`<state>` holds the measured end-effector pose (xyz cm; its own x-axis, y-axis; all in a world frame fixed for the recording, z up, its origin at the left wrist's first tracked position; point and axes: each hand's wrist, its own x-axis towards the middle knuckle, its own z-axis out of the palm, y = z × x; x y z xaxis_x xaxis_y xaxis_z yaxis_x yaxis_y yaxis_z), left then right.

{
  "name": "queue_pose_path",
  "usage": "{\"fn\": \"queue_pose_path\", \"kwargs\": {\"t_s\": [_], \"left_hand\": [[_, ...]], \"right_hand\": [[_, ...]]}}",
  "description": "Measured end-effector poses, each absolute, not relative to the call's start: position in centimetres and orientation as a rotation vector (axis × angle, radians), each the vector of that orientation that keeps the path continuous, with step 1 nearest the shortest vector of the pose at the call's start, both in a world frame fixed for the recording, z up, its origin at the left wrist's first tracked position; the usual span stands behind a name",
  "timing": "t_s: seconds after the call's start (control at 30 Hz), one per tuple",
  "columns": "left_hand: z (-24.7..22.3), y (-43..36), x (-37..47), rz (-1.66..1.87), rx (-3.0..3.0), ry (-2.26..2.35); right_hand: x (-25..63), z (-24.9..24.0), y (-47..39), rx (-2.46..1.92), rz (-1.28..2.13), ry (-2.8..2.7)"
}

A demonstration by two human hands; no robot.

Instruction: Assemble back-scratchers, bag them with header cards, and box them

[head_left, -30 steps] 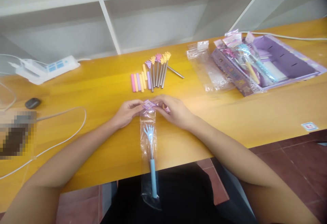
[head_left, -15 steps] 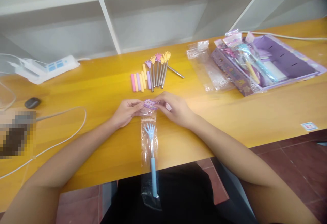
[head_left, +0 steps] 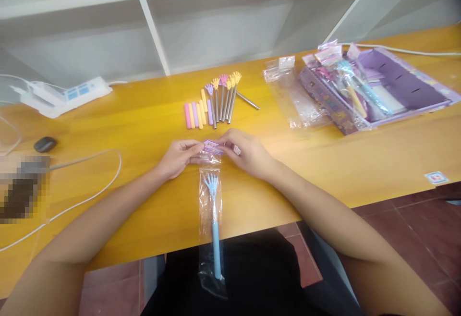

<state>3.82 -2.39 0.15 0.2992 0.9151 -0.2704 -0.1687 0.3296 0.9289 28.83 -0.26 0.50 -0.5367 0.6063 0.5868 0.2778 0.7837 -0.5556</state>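
My left hand [head_left: 182, 156] pinches the left end of a small purple printed card [head_left: 213, 147] at the top of a clear plastic bag [head_left: 205, 210]. On the card's other end, the fingers of my right hand [head_left: 248, 155] are closed too. Inside the bag lies a light blue back scratcher [head_left: 216, 244] with a hand-shaped head, a metal shaft and a blue handle. The bag's lower part hangs past the table's front edge over my lap. Beyond my hands lie several metal rods with yellow, pink and purple hand-shaped heads [head_left: 225, 97], beside several pastel handles [head_left: 194, 115].
A purple display box [head_left: 410, 78] on the right holds bagged back scratchers. Clear bags [head_left: 288, 95] lie against its left side. At the left are a power strip [head_left: 77, 96], a black earbud case [head_left: 45, 144] and a white cable [head_left: 104, 184]. A sticker [head_left: 436, 177] is near the right edge.
Both hands stay on the card at nearly the same spot. The card has tilted very slightly; the bag and back scratcher are otherwise where they were.
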Motion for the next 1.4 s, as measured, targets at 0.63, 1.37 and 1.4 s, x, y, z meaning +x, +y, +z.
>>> {"fn": "queue_pose_path", "kwargs": {"t_s": [0.63,1.37,1.4], "left_hand": [[0.35,-2.51,4.11,0.899,0.973,1.015],[0.29,-2.43,3.99,0.882,0.993,0.981],[0.27,-2.41,3.98,0.883,0.990,0.982]], "right_hand": [[28.68,-0.11,-0.41,-0.616,0.635,-2.276],[28.81,0.34,-0.59,-0.656,0.689,-2.274],[28.81,0.30,-0.59,-0.662,0.680,-2.277]]}}
